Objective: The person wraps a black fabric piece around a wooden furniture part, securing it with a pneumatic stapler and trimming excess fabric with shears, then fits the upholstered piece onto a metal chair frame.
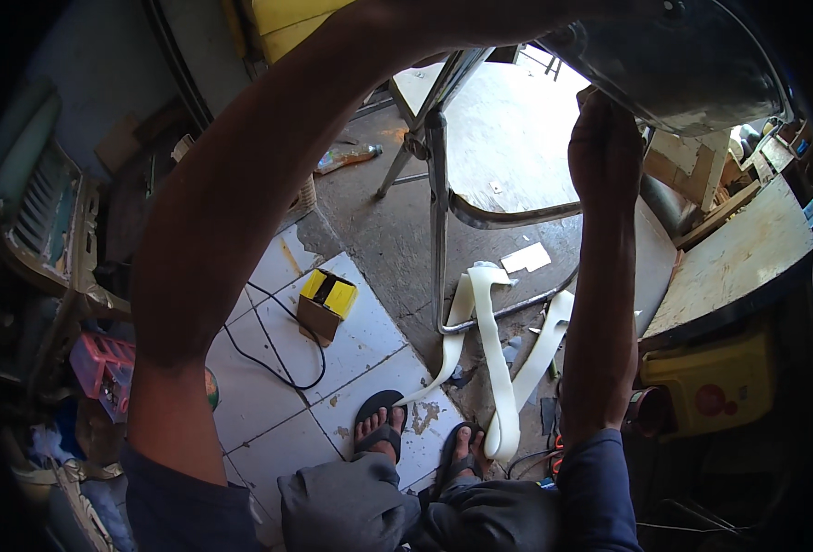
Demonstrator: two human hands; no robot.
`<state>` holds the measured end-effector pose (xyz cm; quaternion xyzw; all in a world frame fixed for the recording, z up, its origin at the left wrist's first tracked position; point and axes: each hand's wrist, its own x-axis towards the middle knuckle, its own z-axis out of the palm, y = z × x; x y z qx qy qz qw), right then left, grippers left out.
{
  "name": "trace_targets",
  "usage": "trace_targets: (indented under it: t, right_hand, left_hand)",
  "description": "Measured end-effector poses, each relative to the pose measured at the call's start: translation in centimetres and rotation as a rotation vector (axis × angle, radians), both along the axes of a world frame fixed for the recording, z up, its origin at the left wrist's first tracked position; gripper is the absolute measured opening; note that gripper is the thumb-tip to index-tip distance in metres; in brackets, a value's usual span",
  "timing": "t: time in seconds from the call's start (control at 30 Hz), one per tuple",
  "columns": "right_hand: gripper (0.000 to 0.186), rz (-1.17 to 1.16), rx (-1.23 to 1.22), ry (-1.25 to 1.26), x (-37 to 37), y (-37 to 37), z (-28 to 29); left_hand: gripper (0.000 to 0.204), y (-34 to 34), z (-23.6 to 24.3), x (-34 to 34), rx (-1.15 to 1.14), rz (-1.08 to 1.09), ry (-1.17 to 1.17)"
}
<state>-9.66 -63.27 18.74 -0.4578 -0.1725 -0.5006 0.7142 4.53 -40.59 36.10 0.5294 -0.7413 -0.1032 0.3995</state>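
Observation:
At the upper right, a dark, glossy curved panel (673,78) with a metal rim tilts above a metal tube frame (439,175) with legs. My left arm reaches across the top, and my left hand (563,17) lies along the panel's upper side; its fingers are hidden in shadow and at the picture's edge. Just under the panel's lower edge, my right hand (604,133) is closed, its fingers pinched together by the rim. What they hold, if anything, is too small to make out. Long cream-coloured strips (494,359) hang over the frame's bottom tube and trail onto the floor.
A yellow and brown box (328,299) and a black cable (282,373) lie on the white tiles. Beyond is a plastic bottle (347,156). Wooden boards (738,253) and a yellow container (715,386) stand right; a pink basket (103,368) sits left.

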Motion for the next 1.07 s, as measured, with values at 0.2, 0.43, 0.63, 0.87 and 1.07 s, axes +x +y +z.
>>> trace_targets:
  t: [0.2,0.43,0.63,0.87,1.07]
  right_hand:
    - [0.023,0.006,0.128,-0.009,-0.6,0.9,0.7]
    - [0.021,0.163,0.154,-0.102,-0.8,0.9,0.2]
    - [0.018,0.273,0.205,-0.145,-1.1,2.5,1.2]
    - [0.017,0.288,0.223,-0.162,-1.5,3.1,1.0]
    - [0.023,0.271,0.208,-0.208,-1.2,5.5,1.6]
  left_hand:
    - [0.078,-0.3,-0.7,-1.9,-0.062,0.110,0.150]
    - [0.063,-1.1,-1.7,0.4,-0.197,-0.103,0.115]
    - [0.060,-1.3,-1.7,-1.0,-0.171,-0.032,0.253]
    - [0.052,-2.7,-2.7,0.4,-0.326,-0.183,0.242]
    - [0.048,-1.5,-2.5,0.3,-0.315,-0.178,0.270]
